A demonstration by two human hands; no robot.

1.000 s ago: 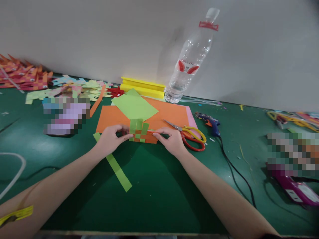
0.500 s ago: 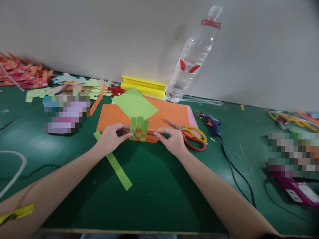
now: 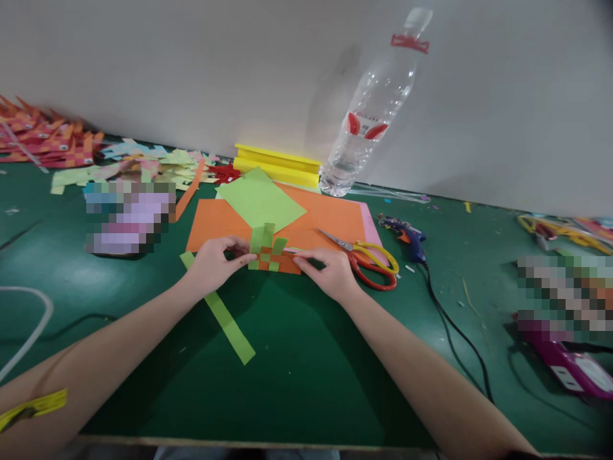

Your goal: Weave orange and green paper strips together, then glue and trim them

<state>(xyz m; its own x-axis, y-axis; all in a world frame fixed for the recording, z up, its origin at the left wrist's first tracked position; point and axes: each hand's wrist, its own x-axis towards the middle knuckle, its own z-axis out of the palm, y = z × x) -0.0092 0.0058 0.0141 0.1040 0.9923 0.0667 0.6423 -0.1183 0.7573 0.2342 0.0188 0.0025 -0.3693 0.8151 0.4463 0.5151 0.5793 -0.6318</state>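
A small weave of green and orange paper strips (image 3: 265,258) is held upright over the table, its green ends pointing up. My left hand (image 3: 215,262) pinches its left edge between thumb and fingers. On the other side, my right hand (image 3: 326,265) pinches the orange strip ends at the right. Behind the weave lie a green paper square (image 3: 262,199) and an orange sheet (image 3: 330,214). A loose green strip (image 3: 230,329) runs out from beneath my left wrist. Scissors with red and yellow handles (image 3: 371,260) rest beside my right hand.
A blue glue gun (image 3: 407,236) with a black cord lies right of the scissors. A clear water bottle (image 3: 368,121) leans on the wall beside folded yellow paper (image 3: 278,167). Paper scraps (image 3: 163,166) and woven paper fish (image 3: 52,140) are heaped at back left. A purple power strip (image 3: 569,358) sits far right.
An orange strip held by my right hand has moved down against the weave. One green end at the right now sits lower, bent or folded. Both hands stay nearly in place.
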